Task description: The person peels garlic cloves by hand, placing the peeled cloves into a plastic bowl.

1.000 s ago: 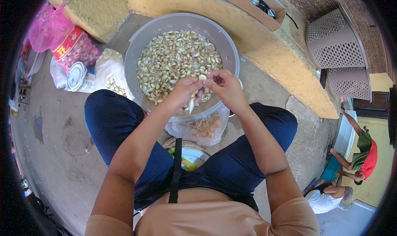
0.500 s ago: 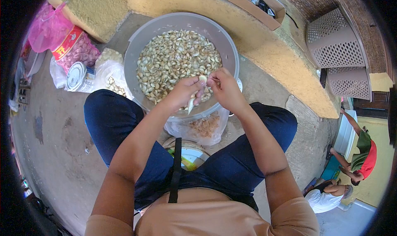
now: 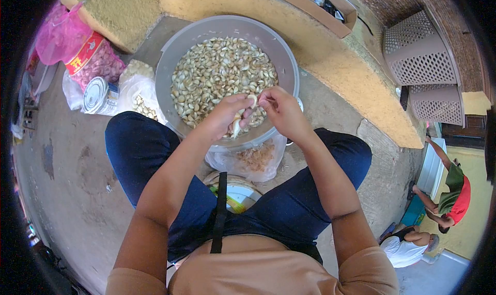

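Observation:
A large grey basin (image 3: 161, 83) in front of me holds a thick layer of garlic cloves (image 3: 222, 70). Over its near side, my left hand (image 3: 227, 115) pinches a pale garlic clove (image 3: 253, 100) between thumb and forefinger. More whitish pieces that look like cloves (image 3: 236, 128) stick out below its curled fingers. My right hand (image 3: 280, 108) is closed in a pinch right beside the upper clove. Whatever lies between its fingertips is too small to make out.
Between my knees lies a clear plastic bag (image 3: 256, 158) with papery skins. To the left are a can (image 3: 95, 96), a bag of white cloves (image 3: 144, 101) and a pink mesh sack (image 3: 95, 65). A low yellow wall (image 3: 330, 73) runs behind the basin. Two people are at far right.
The clove in my left fingers has turned slightly, and the pieces under that hand have shifted a little. My right hand stays close beside it. The basin has not moved.

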{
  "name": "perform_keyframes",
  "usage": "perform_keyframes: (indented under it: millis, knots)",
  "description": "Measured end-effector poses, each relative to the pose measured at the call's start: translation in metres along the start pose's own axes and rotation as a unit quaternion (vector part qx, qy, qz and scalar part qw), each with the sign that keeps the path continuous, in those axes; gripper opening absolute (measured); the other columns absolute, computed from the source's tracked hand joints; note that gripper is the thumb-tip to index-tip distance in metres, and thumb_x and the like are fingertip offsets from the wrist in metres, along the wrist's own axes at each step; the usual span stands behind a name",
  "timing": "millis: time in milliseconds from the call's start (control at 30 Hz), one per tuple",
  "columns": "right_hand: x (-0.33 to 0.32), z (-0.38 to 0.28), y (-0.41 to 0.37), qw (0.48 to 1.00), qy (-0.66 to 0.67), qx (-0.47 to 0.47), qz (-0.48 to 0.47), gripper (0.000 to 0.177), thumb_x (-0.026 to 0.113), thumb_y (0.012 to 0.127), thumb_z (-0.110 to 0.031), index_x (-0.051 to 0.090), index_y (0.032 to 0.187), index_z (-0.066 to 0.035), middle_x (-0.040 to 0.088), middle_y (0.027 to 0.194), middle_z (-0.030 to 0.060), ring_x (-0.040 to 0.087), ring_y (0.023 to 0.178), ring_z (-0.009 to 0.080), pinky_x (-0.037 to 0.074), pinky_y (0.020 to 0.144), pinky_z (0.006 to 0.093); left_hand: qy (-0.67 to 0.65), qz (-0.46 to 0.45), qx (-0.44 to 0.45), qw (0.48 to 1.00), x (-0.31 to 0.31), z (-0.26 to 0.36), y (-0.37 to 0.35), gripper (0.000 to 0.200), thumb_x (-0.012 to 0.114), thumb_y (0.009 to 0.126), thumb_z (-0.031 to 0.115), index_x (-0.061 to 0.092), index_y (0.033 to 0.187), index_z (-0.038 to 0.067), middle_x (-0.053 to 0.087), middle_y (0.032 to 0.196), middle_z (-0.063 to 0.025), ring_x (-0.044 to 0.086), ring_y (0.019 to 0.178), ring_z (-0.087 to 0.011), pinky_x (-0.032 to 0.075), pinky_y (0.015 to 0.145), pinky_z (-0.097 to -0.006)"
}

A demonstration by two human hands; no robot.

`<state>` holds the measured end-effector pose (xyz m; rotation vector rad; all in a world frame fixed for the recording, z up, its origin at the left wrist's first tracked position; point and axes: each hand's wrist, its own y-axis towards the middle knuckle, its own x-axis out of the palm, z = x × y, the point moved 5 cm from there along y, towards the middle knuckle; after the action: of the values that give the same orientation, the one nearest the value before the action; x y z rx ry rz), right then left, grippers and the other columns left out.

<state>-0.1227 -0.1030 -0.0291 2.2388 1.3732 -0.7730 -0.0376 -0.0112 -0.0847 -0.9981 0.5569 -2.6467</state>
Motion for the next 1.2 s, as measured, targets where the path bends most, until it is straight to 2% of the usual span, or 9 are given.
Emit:
perform_keyframes:
  millis: [100,200,400,500,600,800,1000,1100,1200]
  knots:
    - [0.004,0.010,0.000,0.986,0.153,0.061,0.013,0.010,0.052,0.081,-0.007,0.052,0.084,0.002,0.058,0.077,0.0134,0.058,0.067,0.0210,0.044,0.058,0.0297,-0.048,-0.037,-0.011,0.998,0.001,0.000,-0.001,0.017,0.051,0.084,0.021,0.050,0.086,0.004,0.044,0.062,0.0000,0.041,0.047,-0.0077,0.033,0.041,-0.0189]
    - [0.004,0.012,0.001,0.982,0.179,0.064,0.013,0.010,0.050,0.083,-0.007,0.051,0.085,0.003,0.059,0.075,0.0105,0.058,0.064,0.0151,0.044,0.054,0.0259,-0.070,-0.065,-0.020,0.995,0.005,0.000,-0.003,0.017,0.049,0.085,0.020,0.049,0.089,0.003,0.043,0.064,0.0001,0.039,0.048,-0.0075,0.032,0.043,-0.0187]
    - [0.006,0.021,0.002,0.954,0.270,0.127,0.013,0.011,0.050,0.084,-0.009,0.051,0.088,0.001,0.058,0.073,0.0077,0.055,0.062,0.0106,0.043,0.053,0.0230,-0.073,-0.086,-0.014,0.993,0.007,0.002,-0.004,0.016,0.048,0.085,0.018,0.049,0.091,0.003,0.042,0.065,-0.0001,0.038,0.048,-0.0075,0.032,0.043,-0.0187]
    - [0.004,0.017,0.001,0.954,0.269,0.130,0.008,0.013,0.053,0.082,-0.012,0.053,0.088,0.000,0.057,0.075,0.0077,0.054,0.062,0.0109,0.044,0.054,0.0244,-0.085,-0.079,-0.010,0.993,0.005,0.001,-0.003,0.015,0.048,0.085,0.018,0.048,0.089,0.004,0.043,0.065,-0.0002,0.039,0.048,-0.0075,0.032,0.043,-0.0183]
    - [-0.002,0.006,-0.001,0.986,0.140,0.093,-0.014,0.014,0.058,0.079,-0.010,0.053,0.090,-0.002,0.056,0.083,0.0042,0.054,0.072,0.0106,0.044,0.063,0.0233,-0.086,-0.070,-0.009,0.994,0.002,-0.001,0.000,0.014,0.048,0.086,0.018,0.048,0.088,0.005,0.043,0.065,-0.0002,0.040,0.048,-0.0076,0.031,0.042,-0.0179]
    - [-0.007,-0.008,-0.001,1.000,0.014,0.011,0.023,0.018,0.063,0.072,-0.006,0.054,0.085,0.001,0.052,0.080,0.0083,0.054,0.071,0.0160,0.044,0.062,0.0257,-0.068,-0.072,-0.001,0.995,0.006,0.002,0.000,0.015,0.047,0.086,0.020,0.048,0.088,0.005,0.043,0.064,0.0003,0.040,0.048,-0.0076,0.031,0.040,-0.0176]
    - [-0.006,-0.013,-0.001,0.998,-0.004,-0.056,-0.010,0.012,0.059,0.074,-0.005,0.051,0.081,0.000,0.050,0.079,0.0101,0.053,0.068,0.0210,0.042,0.060,0.0288,-0.030,-0.084,-0.021,0.996,0.004,0.000,-0.001,0.016,0.047,0.086,0.021,0.048,0.087,0.005,0.042,0.062,0.0009,0.042,0.047,-0.0084,0.032,0.041,-0.0184]
    - [-0.007,-0.016,-0.001,0.998,-0.008,-0.052,-0.017,0.009,0.056,0.074,-0.005,0.051,0.076,0.002,0.050,0.075,0.0152,0.052,0.072,0.0294,0.042,0.063,0.0347,0.006,-0.074,-0.026,0.997,0.006,0.002,-0.004,0.017,0.046,0.086,0.022,0.049,0.087,0.005,0.042,0.061,0.0009,0.042,0.045,-0.0087,0.032,0.041,-0.0188]
    - [-0.006,-0.015,-0.001,0.998,-0.006,-0.054,-0.033,0.009,0.055,0.075,-0.005,0.051,0.077,0.002,0.051,0.076,0.0156,0.052,0.071,0.0303,0.042,0.064,0.0356,0.030,-0.049,-0.027,0.998,0.005,0.002,-0.003,0.019,0.046,0.086,0.023,0.050,0.085,0.004,0.042,0.059,0.0008,0.041,0.044,-0.0087,0.032,0.041,-0.0193]
